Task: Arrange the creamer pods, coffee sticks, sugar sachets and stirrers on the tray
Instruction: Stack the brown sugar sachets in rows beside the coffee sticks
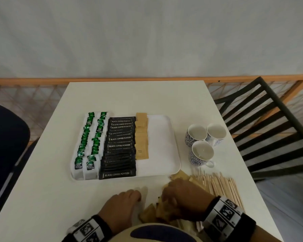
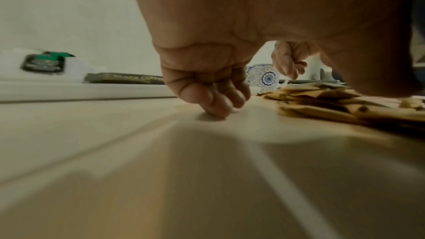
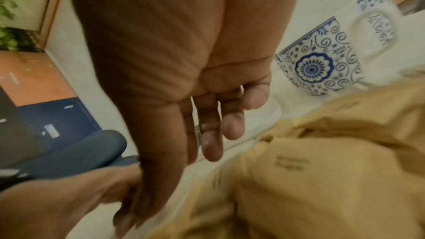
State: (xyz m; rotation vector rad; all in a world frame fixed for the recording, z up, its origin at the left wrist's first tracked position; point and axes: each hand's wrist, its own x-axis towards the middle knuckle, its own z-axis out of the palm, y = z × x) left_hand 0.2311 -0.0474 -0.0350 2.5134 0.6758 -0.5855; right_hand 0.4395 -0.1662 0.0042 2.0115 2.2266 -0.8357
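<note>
A white tray point(image 1: 166, 151) holds green-lidded creamer pods point(image 1: 89, 140) on its left, black coffee sticks point(image 1: 120, 145) in the middle and a column of brown sugar sachets point(image 1: 142, 137); its right part is bare. Loose brown sachets point(image 1: 149, 213) lie heaped at the table's near edge. My right hand point(image 1: 180, 193) hovers over that heap point(image 3: 299, 170) with its fingers point(image 3: 212, 144) fairly straight, holding nothing. Left of the heap, my left hand point(image 1: 129, 196) rests on the table, its loosely curled fingertips point(image 2: 216, 104) touching the surface. Wooden stirrers point(image 1: 220, 187) lie bunched to the right.
Three blue-patterned cups point(image 1: 202, 152) stand right of the tray, just beyond the stirrers. A black slatted chair point(image 1: 269, 128) is at the table's right side and a dark blue chair point(image 1: 5, 145) at its left. A wall and wooden rail run behind the table.
</note>
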